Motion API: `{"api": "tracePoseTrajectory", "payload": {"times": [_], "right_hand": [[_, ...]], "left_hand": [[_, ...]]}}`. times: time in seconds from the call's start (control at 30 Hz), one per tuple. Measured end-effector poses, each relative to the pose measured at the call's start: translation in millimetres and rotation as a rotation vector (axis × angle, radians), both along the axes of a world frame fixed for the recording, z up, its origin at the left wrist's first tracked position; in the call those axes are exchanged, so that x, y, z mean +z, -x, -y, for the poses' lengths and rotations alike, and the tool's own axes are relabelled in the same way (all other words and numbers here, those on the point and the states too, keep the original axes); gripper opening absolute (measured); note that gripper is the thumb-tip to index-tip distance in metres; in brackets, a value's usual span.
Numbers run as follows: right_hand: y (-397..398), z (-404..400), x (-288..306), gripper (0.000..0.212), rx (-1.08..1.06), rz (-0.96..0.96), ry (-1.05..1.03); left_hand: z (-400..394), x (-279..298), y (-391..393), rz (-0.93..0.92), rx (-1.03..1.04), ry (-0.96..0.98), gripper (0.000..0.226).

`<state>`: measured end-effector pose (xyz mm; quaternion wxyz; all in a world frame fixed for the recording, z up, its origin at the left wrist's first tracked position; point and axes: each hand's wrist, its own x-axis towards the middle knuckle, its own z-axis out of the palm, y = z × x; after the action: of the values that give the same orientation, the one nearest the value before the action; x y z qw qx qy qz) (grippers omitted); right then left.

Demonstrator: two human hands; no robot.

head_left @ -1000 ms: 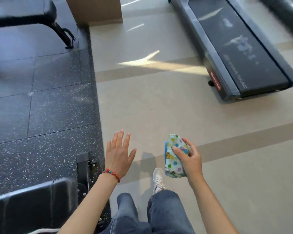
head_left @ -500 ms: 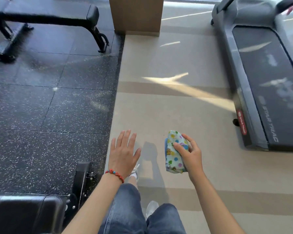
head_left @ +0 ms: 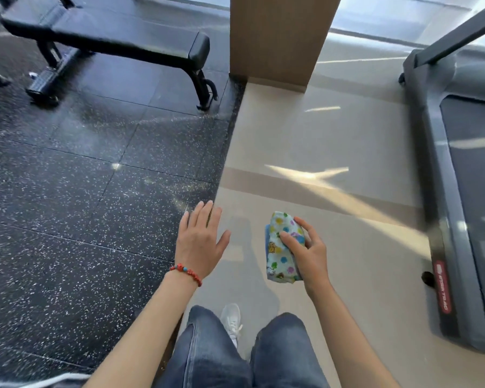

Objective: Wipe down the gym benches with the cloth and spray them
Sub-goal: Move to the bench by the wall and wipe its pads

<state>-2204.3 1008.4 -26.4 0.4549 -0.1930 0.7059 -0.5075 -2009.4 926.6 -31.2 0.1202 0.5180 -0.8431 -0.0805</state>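
Two hands are out in front of me, both held up over the floor. My right hand has a folded cloth pinched in it, thumb across the front and fingers curled round the back edge. The cloth is pale with coloured polka dots and little cartoon prints, and it's folded into a chunky upright wad with a blue edge showing on the left side. My left hand holds nothing, palm down, fingers straight and close together, thumb sticking out. There's a red bead bracelet on that wrist.

The black padded gym bench sits well away at the top left, on the dark speckled rubber floor tiles. Its curved black rear leg touches down near the edge of the rubber. It's a bit blurry up there, so I can't say much about the far end of it.

Just right of the bench is a tan wooden column standing on the beige floor, with streaks of sunlight across it. A grey treadmill runs down the right edge, with a red label on its side rail. At the bottom, blue jeans and one white sneaker.
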Motion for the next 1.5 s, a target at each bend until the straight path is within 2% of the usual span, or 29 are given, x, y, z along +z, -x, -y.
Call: {"api": "tracePoseTrajectory", "payload": {"times": [0.37, 0.73, 0.83, 1.13, 1.33, 1.5], "right_hand": [[30, 207, -10, 0.036, 0.205, -0.015, 0.025], [48, 429, 4, 0.036, 0.385, -0.033, -0.002], [41, 476, -1, 0.038, 0.404, -0.015, 0.006], [-1, 646, -13, 0.037, 0.360, 0.023, -0.024], [-31, 760, -6, 0.038, 0.287, 0.038, 0.006], [-35, 832, -4, 0.037, 0.255, 0.039, 0.014]], "left_hand": [[159, -10, 24, 0.011, 0.170, -0.093, 0.050], [336, 13, 43, -0.015, 0.368, -0.094, 0.047], [382, 17, 38, -0.024, 0.380, -0.114, 0.053], [566, 4, -7, -0.026, 0.340, -0.149, 0.059], [687, 9, -41, 0.016, 0.268, -0.075, 0.046], [766, 10, -42, 0.019, 0.246, -0.060, 0.047]]}}
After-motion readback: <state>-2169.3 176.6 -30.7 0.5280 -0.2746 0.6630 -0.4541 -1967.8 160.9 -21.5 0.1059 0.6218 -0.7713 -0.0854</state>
